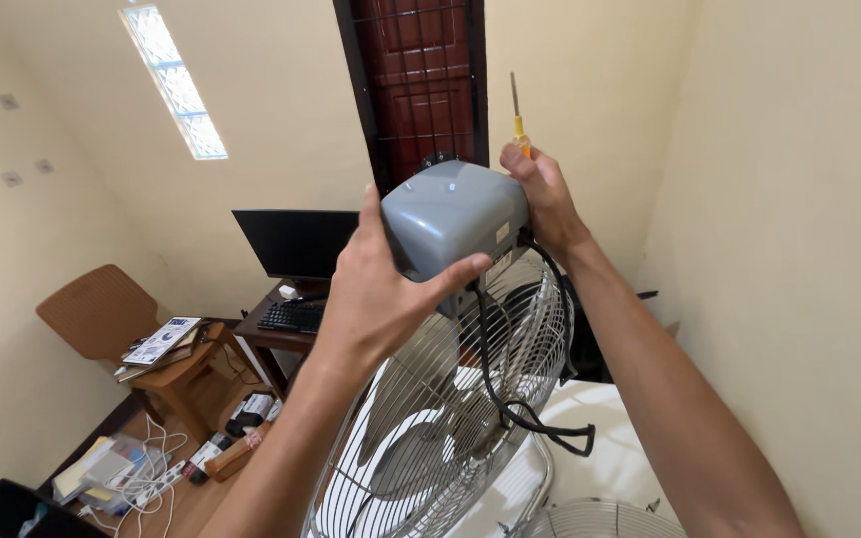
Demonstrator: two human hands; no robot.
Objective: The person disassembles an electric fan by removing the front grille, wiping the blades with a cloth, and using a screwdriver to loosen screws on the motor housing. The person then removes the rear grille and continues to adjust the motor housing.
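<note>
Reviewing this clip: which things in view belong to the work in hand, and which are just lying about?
In the work:
- grey plastic motor housing, gripped by left hand
- yellow-handled screwdriver, in right hand
- round wire fan guard
- black power cord

Lying about:
- black computer monitor
- black keyboard
- brown woven chair
- white cables on the floor

Head view, close, tilted downward

A dark wooden desk [269, 337] carries a black monitor [293, 242] and a keyboard [292, 317]. Beside it a small wooden table [179, 374] holds magazines [160, 341]. On the floor [189, 503] lie white cables [154, 476] and boxes [102, 468].
</note>
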